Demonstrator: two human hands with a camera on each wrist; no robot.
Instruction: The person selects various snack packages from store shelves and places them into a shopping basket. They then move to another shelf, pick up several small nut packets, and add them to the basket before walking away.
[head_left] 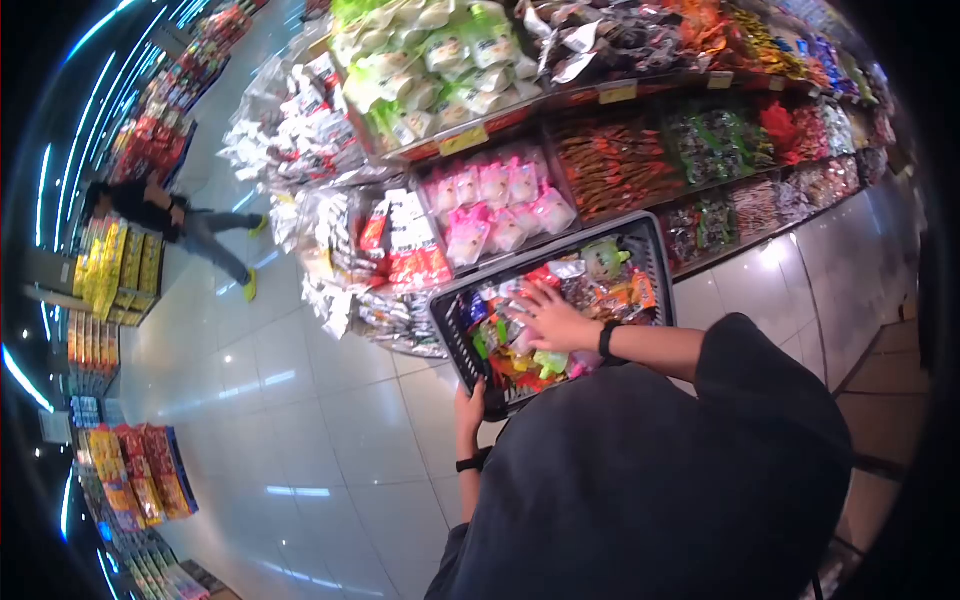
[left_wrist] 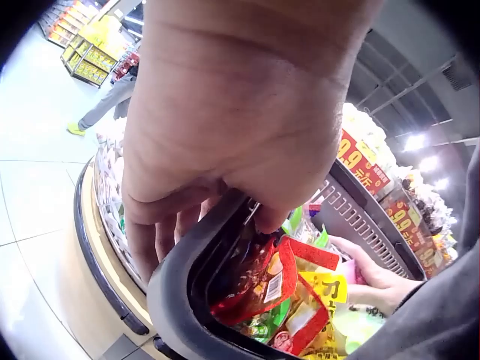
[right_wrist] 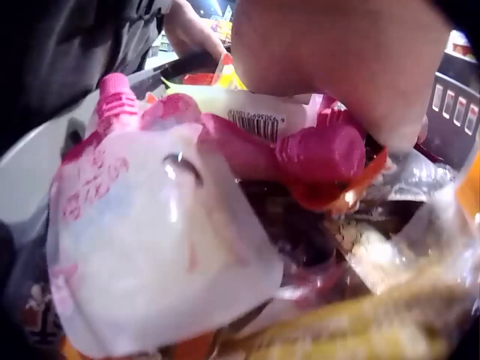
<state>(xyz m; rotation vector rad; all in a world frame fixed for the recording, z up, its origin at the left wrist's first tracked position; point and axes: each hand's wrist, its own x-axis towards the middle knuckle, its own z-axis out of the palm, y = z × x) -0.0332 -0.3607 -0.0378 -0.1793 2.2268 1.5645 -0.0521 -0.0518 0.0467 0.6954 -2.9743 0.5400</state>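
Observation:
A dark plastic shopping basket point(left_wrist: 176, 300) is filled with brightly wrapped snack packets. My left hand point(head_left: 470, 405) grips its near left rim, with the fingers outside and the thumb over the inner side. My right hand point(head_left: 550, 318) rests on the packets inside, fingers extended and spread. Close by it in the right wrist view is a whitish pouch point(right_wrist: 165, 232) with a pink screw cap. Below the hand in the head view sits a light-green pouch point(head_left: 550, 362). A red packet point(left_wrist: 274, 281) lies near the left hand.
A tiered display beyond the basket holds pink pouches point(head_left: 495, 190), green-and-white pouches point(head_left: 450, 50) and many wrapped snacks. A person in yellow shoes point(head_left: 215, 230) is at the left, beside yellow boxes point(head_left: 120, 265). More packet stands point(head_left: 145, 470) line the tiled floor point(head_left: 290, 400).

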